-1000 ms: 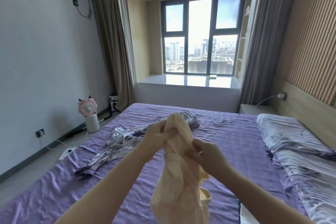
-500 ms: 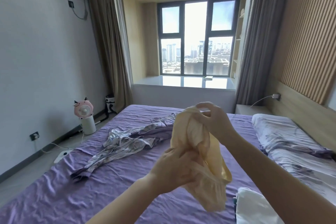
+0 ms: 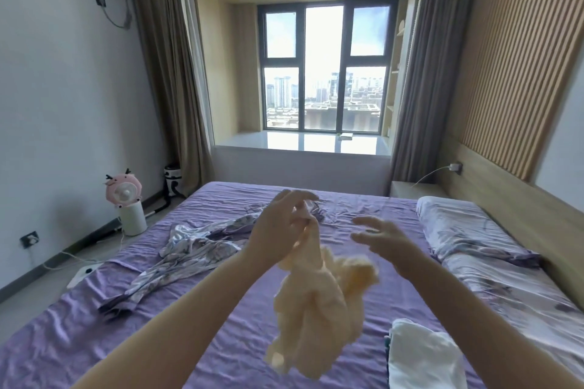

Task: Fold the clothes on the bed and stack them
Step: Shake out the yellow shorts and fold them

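— Cream, crumpled, soft fabric garment [image 3: 316, 303]: we see it hanging above the middle of the purple-sheeted bed [image 3: 221, 341], pinched at its top by the left hand [image 3: 281, 230].
— And the right hand [image 3: 384, 241]?
— Fingers spread, released, just beside the cloth, touching nothing.
— We also note a silvery patterned satin garment [image 3: 192, 246] near the bed's left edge, and a folded white cloth [image 3: 423, 354] at its near right corner.

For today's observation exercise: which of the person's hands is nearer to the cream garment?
Left. The left hand pinches the top of the cream garment, which dangles from its fingers above the bed. The right hand is open beside it, apart from the cloth.
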